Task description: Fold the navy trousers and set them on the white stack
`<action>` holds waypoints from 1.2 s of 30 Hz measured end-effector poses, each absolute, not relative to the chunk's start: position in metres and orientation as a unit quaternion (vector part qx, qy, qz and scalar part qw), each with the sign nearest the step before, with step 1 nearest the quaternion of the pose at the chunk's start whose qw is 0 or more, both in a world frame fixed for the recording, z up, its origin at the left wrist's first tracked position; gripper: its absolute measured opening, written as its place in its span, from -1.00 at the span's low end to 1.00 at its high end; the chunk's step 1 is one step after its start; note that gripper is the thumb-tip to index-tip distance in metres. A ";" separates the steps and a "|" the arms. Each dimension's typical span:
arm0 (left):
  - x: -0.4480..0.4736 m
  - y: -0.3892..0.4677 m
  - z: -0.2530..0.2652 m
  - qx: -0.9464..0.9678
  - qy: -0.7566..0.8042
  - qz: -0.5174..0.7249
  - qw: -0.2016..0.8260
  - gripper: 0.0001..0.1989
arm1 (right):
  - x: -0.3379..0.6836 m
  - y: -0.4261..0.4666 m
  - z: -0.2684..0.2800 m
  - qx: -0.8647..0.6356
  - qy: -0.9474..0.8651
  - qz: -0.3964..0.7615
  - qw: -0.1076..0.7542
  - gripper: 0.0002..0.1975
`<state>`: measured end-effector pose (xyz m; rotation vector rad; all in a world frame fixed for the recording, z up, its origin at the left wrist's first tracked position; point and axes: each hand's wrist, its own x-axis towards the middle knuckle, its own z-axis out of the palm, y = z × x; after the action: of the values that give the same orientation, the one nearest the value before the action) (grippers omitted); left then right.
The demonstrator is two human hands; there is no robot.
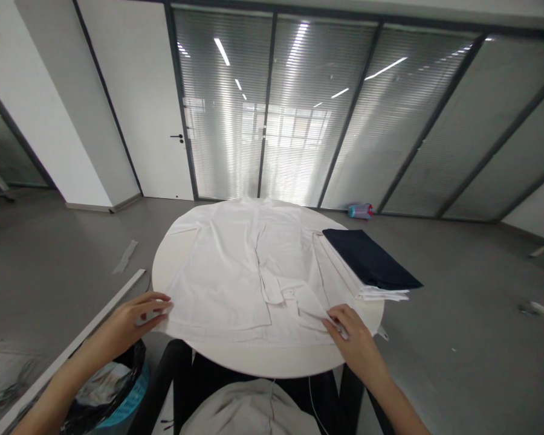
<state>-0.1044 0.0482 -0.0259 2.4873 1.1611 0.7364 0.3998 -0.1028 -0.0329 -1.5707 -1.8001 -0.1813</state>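
Note:
A white shirt (pixel 226 272) lies spread out over a round white table (pixel 272 361), its collar at the far side and its hem toward me. Down the middle runs its front opening, with the fabric creased and partly folded over at the lower right. My left hand (pixel 138 317) pinches the shirt's lower left edge between thumb and fingers. At the lower right, my right hand (pixel 354 338) is closed on a bunched bit of the hem. A dark navy folded cloth (pixel 369 258) rests on a stack of folded white cloth (pixel 358 290) by the table's right edge.
Below my left arm stands a blue basket (pixel 129 396) with a black bag liner (pixel 138 356). A long white strip (pixel 104 311) lies on the floor at left. A blue and red cylindrical object (pixel 360 211) lies by the glass partition (pixel 294 121).

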 end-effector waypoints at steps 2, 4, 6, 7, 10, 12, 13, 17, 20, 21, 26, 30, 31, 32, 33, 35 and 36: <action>-0.102 0.047 -0.025 0.869 0.395 0.245 0.171 -0.69 | 0.399 -0.103 -0.029 -0.621 -0.688 -0.098 0.363 -0.84; -0.101 0.046 -0.024 0.870 0.383 0.245 0.189 -0.71 | 0.400 -0.103 -0.025 -0.633 -0.675 -0.117 0.361 -0.85; -0.099 0.046 -0.022 0.871 0.372 0.250 0.200 -0.74 | 0.403 -0.102 -0.021 -0.632 -0.670 -0.128 0.366 -0.85; -0.098 0.046 -0.022 0.872 0.367 0.253 0.201 -0.76 | 0.405 -0.102 -0.019 -0.625 -0.673 -0.131 0.373 -0.84; -0.094 0.047 -0.018 0.874 0.361 0.267 0.186 -0.70 | 0.408 -0.102 -0.018 -0.597 -0.688 -0.127 0.393 -0.83; -0.091 0.047 -0.015 0.869 0.369 0.280 0.175 -0.66 | 0.409 -0.103 -0.019 -0.587 -0.695 -0.114 0.399 -0.83; -0.088 0.046 -0.014 0.866 0.374 0.283 0.174 -0.65 | 0.410 -0.104 -0.019 -0.585 -0.695 -0.110 0.402 -0.83; -0.081 0.042 -0.012 0.871 0.373 0.265 0.177 -0.67 | 0.409 -0.107 -0.016 -0.588 -0.678 -0.115 0.425 -0.87; -0.079 0.042 -0.016 0.876 0.368 0.262 0.170 -0.65 | 0.408 -0.107 -0.013 -0.591 -0.670 -0.119 0.434 -0.89; -0.079 0.042 -0.017 0.877 0.366 0.266 0.165 -0.66 | 0.408 -0.107 -0.013 -0.591 -0.668 -0.117 0.436 -0.89; -0.082 0.045 -0.024 0.880 0.365 0.273 0.137 -0.61 | 0.408 -0.106 -0.019 -0.610 -0.659 -0.094 0.431 -0.88; -0.079 0.042 -0.020 0.862 0.400 0.288 0.116 -0.61 | 0.409 -0.104 -0.018 -0.613 -0.651 -0.096 0.437 -0.87; -0.077 0.041 -0.017 0.852 0.414 0.303 0.108 -0.61 | 0.410 -0.104 -0.016 -0.613 -0.647 -0.104 0.441 -0.87; -0.075 0.040 -0.015 0.839 0.427 0.321 0.100 -0.62 | 0.411 -0.104 -0.013 -0.615 -0.640 -0.116 0.447 -0.86; -0.072 0.038 -0.012 0.826 0.438 0.341 0.095 -0.62 | 0.413 -0.104 -0.010 -0.618 -0.630 -0.129 0.453 -0.86; -0.069 0.036 -0.009 0.800 0.451 0.384 0.091 -0.64 | 0.419 -0.105 -0.006 -0.627 -0.611 -0.152 0.459 -0.85; -0.069 0.035 -0.008 0.789 0.454 0.403 0.093 -0.66 | 0.422 -0.106 -0.005 -0.631 -0.607 -0.159 0.456 -0.85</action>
<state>-0.0685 0.0346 -0.0078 2.3428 1.3470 1.1963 0.4222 -0.1056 -0.0051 -1.5548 -1.4969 -0.3924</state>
